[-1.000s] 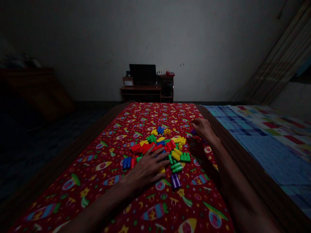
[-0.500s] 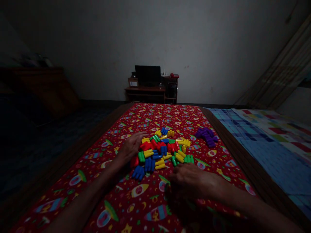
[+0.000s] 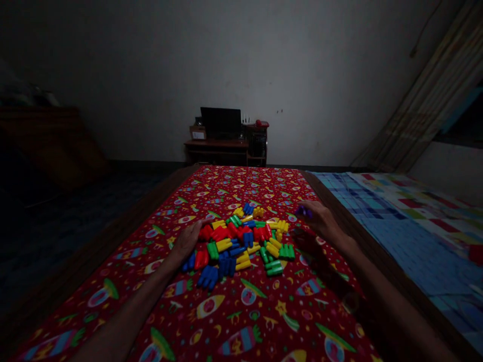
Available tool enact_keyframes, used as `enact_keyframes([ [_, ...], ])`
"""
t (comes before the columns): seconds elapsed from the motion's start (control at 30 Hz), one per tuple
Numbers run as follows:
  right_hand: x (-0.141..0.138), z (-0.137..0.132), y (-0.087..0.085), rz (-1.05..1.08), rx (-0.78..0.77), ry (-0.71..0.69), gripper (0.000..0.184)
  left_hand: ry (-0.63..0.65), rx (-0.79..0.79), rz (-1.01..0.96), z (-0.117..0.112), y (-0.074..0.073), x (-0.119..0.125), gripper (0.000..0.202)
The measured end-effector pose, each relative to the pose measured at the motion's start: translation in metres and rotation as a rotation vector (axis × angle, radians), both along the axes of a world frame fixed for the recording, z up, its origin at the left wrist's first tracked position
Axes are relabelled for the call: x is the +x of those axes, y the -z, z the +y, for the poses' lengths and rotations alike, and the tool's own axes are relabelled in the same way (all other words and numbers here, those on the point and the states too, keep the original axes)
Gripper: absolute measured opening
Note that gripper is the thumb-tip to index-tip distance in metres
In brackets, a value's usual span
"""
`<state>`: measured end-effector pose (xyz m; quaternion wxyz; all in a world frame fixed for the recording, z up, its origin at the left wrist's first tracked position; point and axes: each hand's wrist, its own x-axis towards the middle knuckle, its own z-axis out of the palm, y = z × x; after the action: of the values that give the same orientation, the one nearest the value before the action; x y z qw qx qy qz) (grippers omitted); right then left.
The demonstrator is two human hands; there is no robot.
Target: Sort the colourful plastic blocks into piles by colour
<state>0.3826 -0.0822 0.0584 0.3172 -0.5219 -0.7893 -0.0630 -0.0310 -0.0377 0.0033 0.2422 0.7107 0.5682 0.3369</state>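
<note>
A pile of plastic building blocks in red, blue, yellow and green lies loose on the red patterned cloth. Along the pile's left side rests my left hand, fingers stretched out beside the red blocks. My right hand is to the right of the pile, its fingers curled around purple blocks. Only a small part of the purple shows; the hand hides the rest. A green block sits at the pile's near edge.
Brown cloth borders the red cloth. To the right lie blue checked bedding and a multicoloured sheet. By the far wall stands a desk with a monitor; a wooden cabinet is at left.
My right hand has moved from the pile's near edge up and right onto the purple blocks. A green block it covered now shows. My left hand stays beside the pile; the view shifted slightly.
</note>
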Motion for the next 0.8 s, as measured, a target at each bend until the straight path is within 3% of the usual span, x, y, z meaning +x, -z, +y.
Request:
enact_keyframes([
  [0.1, 0.037, 0.015, 0.023, 0.065, 0.023, 0.232, 0.038, -0.003, -0.017, -0.041, -0.002, -0.001, 0.001, 0.065],
  [0.23, 0.054, 0.016, 0.04, 0.125, 0.004, 0.368, 0.044, -0.017, -0.031, -0.03, -0.004, -0.005, 0.004, 0.065],
  [0.53, 0.065, -0.003, 0.014, 0.195, -0.182, 0.349, 0.032, -0.008, -0.016, -0.02, -0.011, -0.013, 0.007, 0.06],
  [0.67, 0.068, -0.022, 0.016, -0.036, -0.347, 0.444, 0.023, -0.007, -0.017, -0.028, -0.008, -0.011, 0.006, 0.06],
  [0.8, 0.055, -0.032, 0.026, -0.194, -0.455, 0.495, 0.016, -0.014, -0.015, -0.02, -0.007, -0.01, 0.005, 0.062],
])
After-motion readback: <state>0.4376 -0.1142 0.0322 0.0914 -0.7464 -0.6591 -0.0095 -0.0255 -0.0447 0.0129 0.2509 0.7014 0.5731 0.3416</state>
